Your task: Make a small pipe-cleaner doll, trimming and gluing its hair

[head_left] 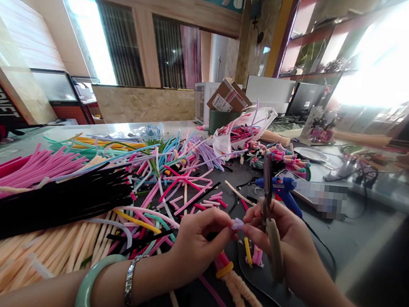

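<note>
My left hand [201, 240] pinches one side of a small pale lilac piece [237, 224] near the middle of the view. The fingertips of my right hand [283, 233] close on its other side. A pair of scissors [266, 188] also sits in my right hand, blades pointing up. Under my hands lies a figure of fuzzy stems with a red and yellow part [224, 265] and two beige legs [243, 295]; its upper end is hidden by my left hand. Short yellow and pink pieces [258, 256] lie beside it.
Bundles of pink [54, 168], black [51, 201] and beige stems [51, 245] fill the left. Loose cut stems cover the centre. A blue glue gun [282, 187] lies at right with its cable on the dark mat. Behind are a plastic bag [261, 123], finished figures and a plate [311, 154].
</note>
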`<state>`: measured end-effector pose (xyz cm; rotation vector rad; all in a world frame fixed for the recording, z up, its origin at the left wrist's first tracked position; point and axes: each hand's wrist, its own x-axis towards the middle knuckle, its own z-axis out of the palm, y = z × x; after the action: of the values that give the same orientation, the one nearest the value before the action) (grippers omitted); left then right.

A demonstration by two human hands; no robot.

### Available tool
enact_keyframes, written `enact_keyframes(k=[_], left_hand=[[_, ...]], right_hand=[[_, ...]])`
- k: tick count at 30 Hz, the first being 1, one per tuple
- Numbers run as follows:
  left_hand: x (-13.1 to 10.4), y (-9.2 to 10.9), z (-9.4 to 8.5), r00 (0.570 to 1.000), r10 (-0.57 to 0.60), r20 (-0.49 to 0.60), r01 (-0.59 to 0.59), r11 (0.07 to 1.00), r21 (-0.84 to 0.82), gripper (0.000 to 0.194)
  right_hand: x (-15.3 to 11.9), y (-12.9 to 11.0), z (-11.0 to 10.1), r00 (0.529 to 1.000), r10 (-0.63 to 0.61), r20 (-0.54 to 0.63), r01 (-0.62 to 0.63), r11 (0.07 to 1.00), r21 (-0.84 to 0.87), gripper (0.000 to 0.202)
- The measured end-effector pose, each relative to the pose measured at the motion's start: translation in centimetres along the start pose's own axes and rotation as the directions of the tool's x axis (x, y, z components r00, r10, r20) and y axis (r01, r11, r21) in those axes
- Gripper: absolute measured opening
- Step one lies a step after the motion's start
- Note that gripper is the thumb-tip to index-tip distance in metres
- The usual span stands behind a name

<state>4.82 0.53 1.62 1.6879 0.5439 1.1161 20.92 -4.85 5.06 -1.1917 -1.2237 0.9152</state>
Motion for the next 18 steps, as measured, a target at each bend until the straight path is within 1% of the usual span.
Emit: enact_keyframes(k=[3, 5, 8, 10, 13, 16, 18], left_hand=[[-0.08, -0.22, -0.22, 0.995, 0.097, -0.012, -0.094, 0.984, 0.152, 0.006], [-0.02, -0.08, -0.3, 0.983, 0.181, -0.017, -0.172, 0.956, 0.237, 0.007], [0.15, 0.34, -0.36, 0.952, 0.306, 0.002, -0.294, 0.912, 0.287, 0.011], [0.25, 0.5, -0.36, 0.94, 0.342, 0.014, -0.332, 0.901, 0.281, 0.013], [0.25, 0.4, -0.29, 0.949, 0.314, 0.002, -0.305, 0.92, 0.247, 0.011], [0.06, 0.14, -0.12, 0.972, 0.232, -0.03, -0.223, 0.959, 0.176, 0.008], [-0.08, 0.05, -0.03, 0.984, 0.171, -0.043, -0.166, 0.98, 0.106, 0.011]], right_hand=[[-0.17, -0.09, 0.08, 1.0, -0.008, 0.015, 0.008, 1.0, 0.014, 0.026], [-0.29, 0.0, 0.15, 1.0, -0.022, 0.017, 0.021, 1.0, 0.023, 0.027], [-0.38, 0.21, 0.28, 1.0, -0.027, 0.013, 0.027, 0.999, 0.031, 0.029], [-0.4, 0.28, 0.37, 1.0, -0.025, 0.01, 0.025, 0.999, 0.023, 0.029], [-0.4, 0.21, 0.51, 1.0, -0.025, -0.008, 0.025, 1.0, -0.007, 0.027], [-0.41, 0.06, 0.64, 1.0, -0.015, -0.025, 0.015, 1.0, -0.018, 0.026], [-0.43, 0.07, 0.7, 1.0, 0.013, -0.025, -0.013, 1.0, 0.011, 0.026]])
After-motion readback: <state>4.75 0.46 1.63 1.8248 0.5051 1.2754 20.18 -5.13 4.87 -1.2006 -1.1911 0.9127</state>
